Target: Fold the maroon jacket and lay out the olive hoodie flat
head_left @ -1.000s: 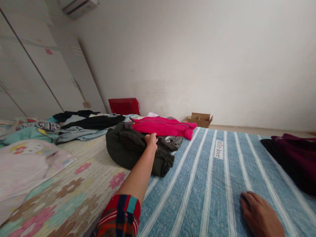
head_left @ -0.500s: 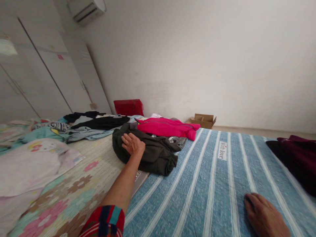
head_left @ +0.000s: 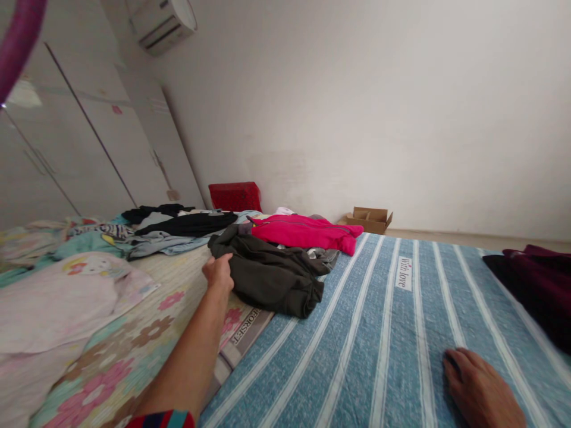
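Note:
A bunched dark olive garment (head_left: 272, 273) lies across the seam between the floral bedding and the blue striped sheet. My left hand (head_left: 218, 272) is at its near-left edge, with the fingers closed on the cloth. Directly behind it, a bright pink zip-up top (head_left: 307, 233) rests over some grey clothing (head_left: 325, 258). My right hand (head_left: 484, 389) lies palm down on the blue striped sheet (head_left: 357, 345), at the lower right, holding nothing; its fingertips are partly hidden.
Several clothes, among them a pale pink one (head_left: 66, 303) and a black one (head_left: 191, 224), cover the left side of the floral bedding (head_left: 156, 333). Dark maroon clothing (head_left: 535, 276) sits at the right. Behind stand a red case (head_left: 234, 196) and an open cardboard box (head_left: 370, 220).
My left hand has moved from lying spread on top of the dark olive garment to its left edge, and its fingers have closed there. My right hand has stayed in place.

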